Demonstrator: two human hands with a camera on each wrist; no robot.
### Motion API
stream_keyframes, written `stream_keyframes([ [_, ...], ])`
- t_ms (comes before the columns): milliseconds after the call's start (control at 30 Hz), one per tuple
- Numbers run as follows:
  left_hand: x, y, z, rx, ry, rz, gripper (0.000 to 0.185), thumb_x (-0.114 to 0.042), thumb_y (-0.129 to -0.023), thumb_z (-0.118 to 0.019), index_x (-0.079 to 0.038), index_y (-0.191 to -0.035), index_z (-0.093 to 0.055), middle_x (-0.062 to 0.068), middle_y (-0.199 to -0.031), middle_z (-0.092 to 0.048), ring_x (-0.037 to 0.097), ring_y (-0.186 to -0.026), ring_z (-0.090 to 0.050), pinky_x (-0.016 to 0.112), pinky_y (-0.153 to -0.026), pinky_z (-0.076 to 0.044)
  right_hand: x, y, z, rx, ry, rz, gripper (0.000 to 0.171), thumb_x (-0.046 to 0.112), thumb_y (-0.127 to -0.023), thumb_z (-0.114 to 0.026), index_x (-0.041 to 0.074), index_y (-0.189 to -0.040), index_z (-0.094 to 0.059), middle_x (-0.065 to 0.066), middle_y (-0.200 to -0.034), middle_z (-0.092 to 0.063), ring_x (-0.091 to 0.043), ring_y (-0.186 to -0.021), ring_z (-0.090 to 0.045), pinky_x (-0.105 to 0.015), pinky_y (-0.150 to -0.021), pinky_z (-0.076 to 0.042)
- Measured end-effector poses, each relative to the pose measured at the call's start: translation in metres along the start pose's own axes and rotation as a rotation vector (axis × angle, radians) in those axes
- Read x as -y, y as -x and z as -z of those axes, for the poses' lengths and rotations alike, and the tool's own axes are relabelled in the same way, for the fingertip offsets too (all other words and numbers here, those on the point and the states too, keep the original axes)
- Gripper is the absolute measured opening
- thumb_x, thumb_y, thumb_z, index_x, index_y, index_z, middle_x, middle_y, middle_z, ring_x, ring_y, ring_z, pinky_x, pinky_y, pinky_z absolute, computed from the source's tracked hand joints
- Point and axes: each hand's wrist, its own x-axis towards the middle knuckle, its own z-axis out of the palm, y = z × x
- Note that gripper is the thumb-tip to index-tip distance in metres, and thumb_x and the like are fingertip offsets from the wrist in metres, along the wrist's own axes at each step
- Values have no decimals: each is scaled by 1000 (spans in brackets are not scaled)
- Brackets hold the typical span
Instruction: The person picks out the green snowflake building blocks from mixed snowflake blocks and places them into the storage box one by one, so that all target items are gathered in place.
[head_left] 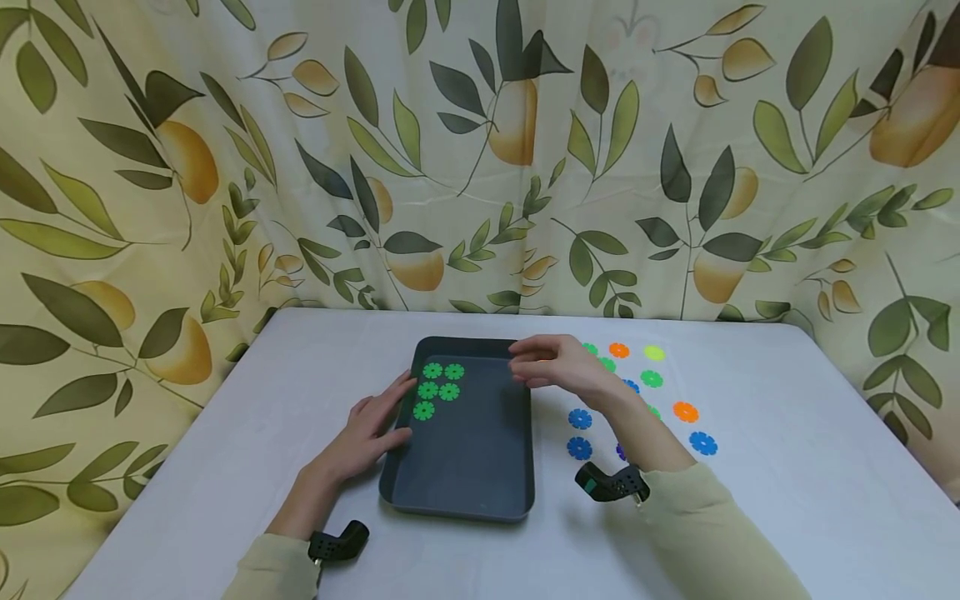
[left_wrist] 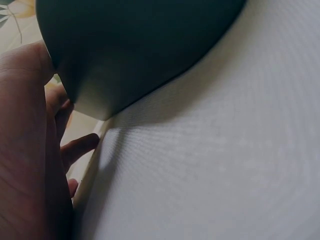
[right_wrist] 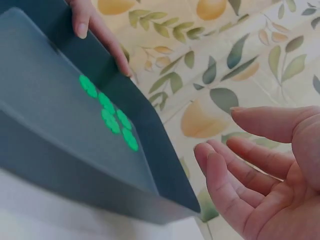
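My left hand [head_left: 367,433] rests flat against the dark tray [head_left: 465,467], steadying it; my right hand [head_left: 558,367] hovers above the tray's far corner, fingers relaxed, empty

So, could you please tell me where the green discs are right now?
In the head view, five green discs lie clustered in the far-left corner of the dark tray, next to the left hand.

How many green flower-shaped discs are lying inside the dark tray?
5. They cluster in the far left corner of the tray: two side by side at the back, two just nearer, one nearest. None seem hidden.
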Motion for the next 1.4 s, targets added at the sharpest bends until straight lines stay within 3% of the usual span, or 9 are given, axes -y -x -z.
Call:
stream_keyframes([
  [300, -2, 0, 0, -4, 2, -7, 69, -25, -98, -60, -14, -159, -31, 8, -167, -19, 31, -151, -22, 63, -111, -10, -6, 26, 26, -39, 26, -67, 49, 19, -97, -66, -4, -138, -55, -25, -126, -64, -37, -110, -66, -41, -92, -53],
  [567, -3, 1, 0, -11, -3, -3, 70, -23, -97, -61, -13, -159, -31, 8, -167, -19, 31, -150, -23, 62, -111, -10, -13, 48, 46, -59, 83, -72, 52, 18, -96, -68, -7, -139, -53, -21, -123, -66, -37, -110, -66, -38, -89, -54],
  [900, -1, 0, -1, -8, -11, 1, 70, -26, -98, -61, -15, -160, -31, 6, -167, -19, 30, -151, -22, 63, -111, -10, -32, 72, 70, -93, 155, -141, 58, 26, -98, -66, -4, -144, -49, -21, -131, -63, -30, -113, -65, -42, -94, -52],
  [1133, -1, 1, -2, -8, 6, 3, 70, -26, -98, -61, -14, -159, -31, 6, -167, -19, 30, -151, -22, 64, -111, -10, -43, 86, 86, -113, 200, -182, 60, 29, -99, -66, -4, -145, -47, -22, -132, -62, -32, -117, -61, -49, -95, -50],
  [1400, -1, 1, -1, -12, -1, 5, 70, -27, -97, -61, -17, -160, -31, 6, -167, -19, 29, -151, -22, 63, -111, -10, -58, 98, 101, -142, 270, -200, 58, 28, -99, -66, -6, -142, -49, -21, -128, -63, -29, -111, -61, -40, -87, -52],
])
